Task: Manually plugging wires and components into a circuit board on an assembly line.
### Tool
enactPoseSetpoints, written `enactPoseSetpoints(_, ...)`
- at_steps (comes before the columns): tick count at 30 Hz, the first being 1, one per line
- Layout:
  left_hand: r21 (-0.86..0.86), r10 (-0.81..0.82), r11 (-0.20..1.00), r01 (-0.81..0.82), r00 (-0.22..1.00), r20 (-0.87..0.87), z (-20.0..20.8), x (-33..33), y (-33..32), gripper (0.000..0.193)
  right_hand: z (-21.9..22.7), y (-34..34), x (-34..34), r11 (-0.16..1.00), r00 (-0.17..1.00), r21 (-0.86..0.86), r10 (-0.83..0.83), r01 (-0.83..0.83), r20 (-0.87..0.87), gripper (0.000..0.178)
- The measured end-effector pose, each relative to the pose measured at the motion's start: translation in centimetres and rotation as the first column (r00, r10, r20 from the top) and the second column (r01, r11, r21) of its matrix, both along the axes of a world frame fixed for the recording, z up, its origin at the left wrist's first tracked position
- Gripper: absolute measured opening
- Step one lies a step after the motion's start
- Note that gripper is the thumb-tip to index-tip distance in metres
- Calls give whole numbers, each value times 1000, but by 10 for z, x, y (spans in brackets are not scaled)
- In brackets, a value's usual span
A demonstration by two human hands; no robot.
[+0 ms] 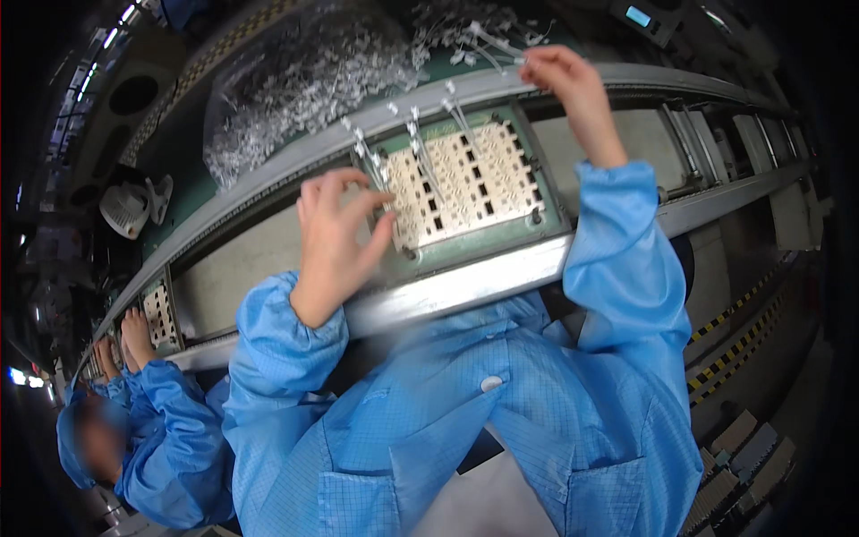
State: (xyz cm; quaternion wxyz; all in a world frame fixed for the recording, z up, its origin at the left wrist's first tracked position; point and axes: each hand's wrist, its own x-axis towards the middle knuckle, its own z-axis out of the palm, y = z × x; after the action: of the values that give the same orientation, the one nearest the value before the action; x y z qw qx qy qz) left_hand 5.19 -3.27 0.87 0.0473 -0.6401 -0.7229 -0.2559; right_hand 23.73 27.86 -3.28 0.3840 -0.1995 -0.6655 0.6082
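Note:
A cream-coloured board (461, 183) with rows of dark slots lies in a green fixture (488, 240) on the rail line in front of me. Several thin white wires with small connectors (417, 134) stand along its far edge, some reaching over the board. My left hand (335, 234) is at the board's left edge, thumb and forefinger curved and apart, with nothing visible between them. Up at the right, past the far rail, my right hand (573, 94) pinches white connector wires (497, 40) between thumb and fingers.
Beyond the far rail lies a clear plastic bag (304, 89) heaped with white connector wires; more are loose beside it. A metal rail (465, 288) runs along my side. A small white fan (125, 208) stands far left. A co-worker (165, 438) in blue works at another board (159, 315).

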Motion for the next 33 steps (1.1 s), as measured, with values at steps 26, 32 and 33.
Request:
enactPoseSetpoints(26,95,-265,963,251,949,171,-16,-17,259,16,-7,-103,24,850,945,521,-231,81,230,11)
enactPoseSetpoints(32,355,-476,879,317,585,656,27,-30,185,17,-22,-117,9,715,884,699,-309,-26,350,5)
enactPoseSetpoints(33,347,-485,874,339,583,652,29,-26,169,16,-21,-114,14,718,869,695,-324,-32,374,5)
